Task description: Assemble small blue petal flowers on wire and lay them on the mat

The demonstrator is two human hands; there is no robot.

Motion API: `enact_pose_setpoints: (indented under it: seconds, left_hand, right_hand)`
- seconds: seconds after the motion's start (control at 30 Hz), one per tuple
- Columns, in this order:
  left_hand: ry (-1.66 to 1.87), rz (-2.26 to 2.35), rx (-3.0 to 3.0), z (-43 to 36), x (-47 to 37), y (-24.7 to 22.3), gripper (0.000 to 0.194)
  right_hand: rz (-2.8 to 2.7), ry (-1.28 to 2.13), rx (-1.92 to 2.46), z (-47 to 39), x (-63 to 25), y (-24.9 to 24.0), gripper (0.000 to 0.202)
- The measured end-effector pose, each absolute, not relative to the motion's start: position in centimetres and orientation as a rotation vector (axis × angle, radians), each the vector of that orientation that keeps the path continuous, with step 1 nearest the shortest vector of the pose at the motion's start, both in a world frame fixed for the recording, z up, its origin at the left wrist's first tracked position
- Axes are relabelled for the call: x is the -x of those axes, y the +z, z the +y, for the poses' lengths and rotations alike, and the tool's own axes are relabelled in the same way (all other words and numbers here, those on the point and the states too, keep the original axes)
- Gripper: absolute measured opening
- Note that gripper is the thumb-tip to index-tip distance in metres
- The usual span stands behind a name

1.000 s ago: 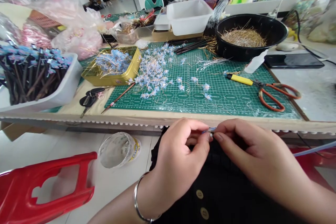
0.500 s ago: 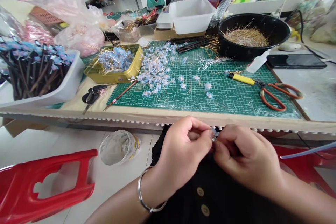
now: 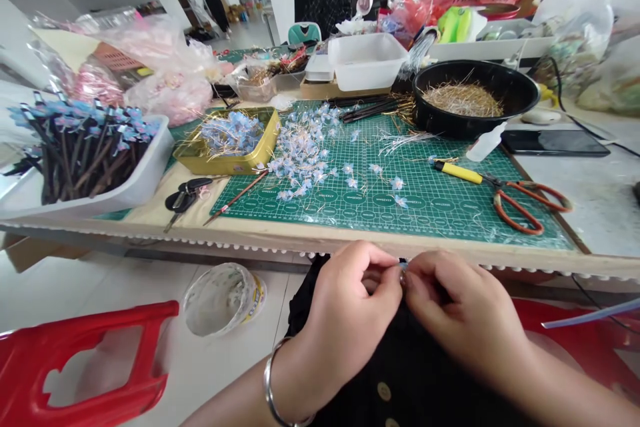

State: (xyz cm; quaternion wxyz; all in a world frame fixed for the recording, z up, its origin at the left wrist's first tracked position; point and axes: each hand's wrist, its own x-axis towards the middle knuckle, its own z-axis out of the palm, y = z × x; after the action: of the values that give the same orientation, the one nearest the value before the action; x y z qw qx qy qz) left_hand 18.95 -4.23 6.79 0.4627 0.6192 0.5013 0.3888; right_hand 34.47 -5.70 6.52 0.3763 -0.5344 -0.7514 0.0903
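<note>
In front of the table edge, my left hand (image 3: 357, 307) and my right hand (image 3: 457, 313) meet at the fingertips, both pinched. Between them a sliver of a small blue flower (image 3: 403, 267) shows; the fingers hide most of it. Similar blue flowers (image 3: 303, 150) on thin gold wires lie heaped on the green cutting mat (image 3: 400, 227). More of them fill a gold tin (image 3: 225, 163) at the left. Scissors with orange handles (image 3: 520, 207) and a yellow-handled tool (image 3: 457, 171) rest at the mat's right side.
Dark stems with blue flowers stand in a white tub (image 3: 150, 167) at the left. A black bowl (image 3: 425, 107) holds wire pieces. Nearby are a phone (image 3: 555, 143), a white bottle (image 3: 486, 143) and small snips (image 3: 185, 197). Below stand a bucket (image 3: 220, 300) and a red stool (image 3: 120, 333).
The camera has tilted up, so the table sits lower and a person shows in the background. My hands stay pinched together, and less of the flower shows between them.
</note>
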Motion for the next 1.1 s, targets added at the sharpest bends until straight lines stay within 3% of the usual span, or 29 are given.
enact_pose_setpoints:
  seconds: [0.17,0.47,0.63,0.77,0.9,1.1]
  left_hand:
    - [0.793,1.145,-1.146,-3.6,-18.8,7.5,0.006]
    - [1.174,1.247,-2.052,-4.5,-18.6,6.0,0.012]
    - [0.931,1.243,-1.614,-3.8,-18.9,6.8,0.004]
    - [0.798,1.154,-1.12,-3.1,-18.7,7.5,0.006]
    - [0.842,1.184,-1.086,-3.0,-18.4,7.4,0.008]
    - [0.836,1.098,-0.908,-2.8,-18.4,6.6,0.01]
  right_hand:
    - [-1.937,0.257,1.228,-6.0,-34.6,6.0,0.018]
    - [-1.851,0.572,1.479,-5.6,-34.7,7.3,0.021]
    - [-1.767,0.659,1.416,-6.0,-34.9,7.1,0.022]
    - [-1.636,1.152,1.291,-5.7,-35.5,7.2,0.026]
    - [-1.556,1.489,1.332,-4.8,-36.4,7.9,0.038]
    - [-1.55,1.291,1.047,-5.1,-37.6,8.6,0.016]
